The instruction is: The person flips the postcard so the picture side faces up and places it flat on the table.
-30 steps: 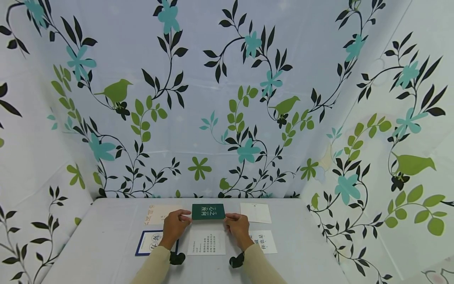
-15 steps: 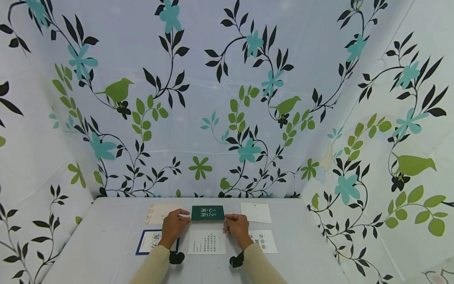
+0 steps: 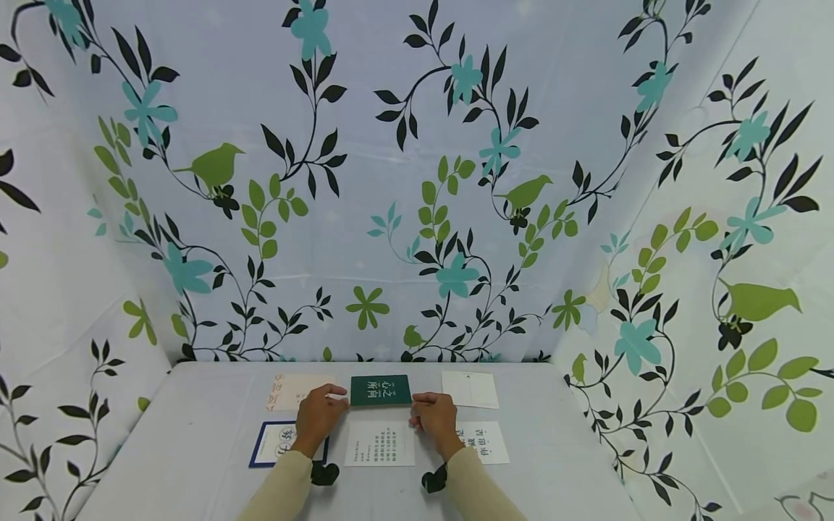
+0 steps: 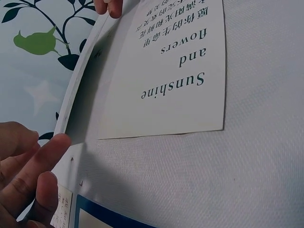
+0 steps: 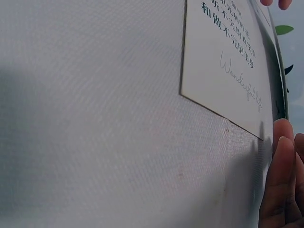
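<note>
In the head view, a dark green postcard (image 3: 381,391) with white characters is held between my two hands at the back middle of the table. My left hand (image 3: 320,417) has its fingertips at the card's left edge. The right hand (image 3: 435,420) pinches the opposite edge, thumb and fingers together. Both wrist views show the card nearly edge-on and tilted, casting a shadow beneath. Just in front of it lies a white postcard (image 3: 380,443) printed with text, "Sunshine and flowers" legible in the left wrist view.
Left of centre lie a cream card (image 3: 287,392) with a pinkish pattern and a blue-bordered card (image 3: 272,444), partly behind the left hand. On the right are a plain white card (image 3: 470,391) and a card with black characters (image 3: 485,443). A patterned cloth hangs behind the table.
The green postcard has shifted very slightly left and towards me, and its face shows a little more. Both hands keep their places at its edges; the other cards stay put.
</note>
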`<state>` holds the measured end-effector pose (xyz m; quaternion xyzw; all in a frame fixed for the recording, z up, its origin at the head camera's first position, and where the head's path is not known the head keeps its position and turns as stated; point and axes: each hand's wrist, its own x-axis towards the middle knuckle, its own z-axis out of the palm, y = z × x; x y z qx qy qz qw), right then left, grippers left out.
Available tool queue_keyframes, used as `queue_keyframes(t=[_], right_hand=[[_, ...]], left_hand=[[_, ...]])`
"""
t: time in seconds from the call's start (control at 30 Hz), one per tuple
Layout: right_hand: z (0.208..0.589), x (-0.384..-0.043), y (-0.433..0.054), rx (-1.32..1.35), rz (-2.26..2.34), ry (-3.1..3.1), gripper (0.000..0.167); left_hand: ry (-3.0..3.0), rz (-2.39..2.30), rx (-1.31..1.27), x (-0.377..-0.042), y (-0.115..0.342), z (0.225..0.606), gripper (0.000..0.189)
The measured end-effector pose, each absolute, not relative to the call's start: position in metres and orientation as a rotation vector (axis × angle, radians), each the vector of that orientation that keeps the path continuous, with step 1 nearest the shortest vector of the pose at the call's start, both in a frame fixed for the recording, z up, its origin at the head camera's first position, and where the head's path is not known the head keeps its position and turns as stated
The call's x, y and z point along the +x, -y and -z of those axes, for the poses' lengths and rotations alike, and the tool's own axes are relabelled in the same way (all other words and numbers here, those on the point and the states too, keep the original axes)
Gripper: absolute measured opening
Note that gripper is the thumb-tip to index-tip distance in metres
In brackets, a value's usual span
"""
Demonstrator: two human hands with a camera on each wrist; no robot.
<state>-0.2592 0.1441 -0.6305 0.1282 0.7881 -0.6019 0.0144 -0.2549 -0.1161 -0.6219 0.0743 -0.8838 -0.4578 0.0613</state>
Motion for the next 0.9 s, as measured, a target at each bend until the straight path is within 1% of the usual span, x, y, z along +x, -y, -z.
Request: queue_keyframes(t=[0.2,0.57,0.9], right_hand=[[0.631,-0.259,-0.144,0.381,1.861,-2.483,0.021],[0.624,-0.255,-0.144,0.419,1.834,-2.549,0.018],[0.628,-0.260,-0.157,0.403,1.869,-2.607,0.017]], left_hand=[[2.688,1.350,0.246,-0.253,0.114,0.620,0.017],[2.674,1.349,0.246,-0.256,0.112,0.623,0.016],[2.649,1.345,0.226,-0.261,0.104,0.628,0.017]])
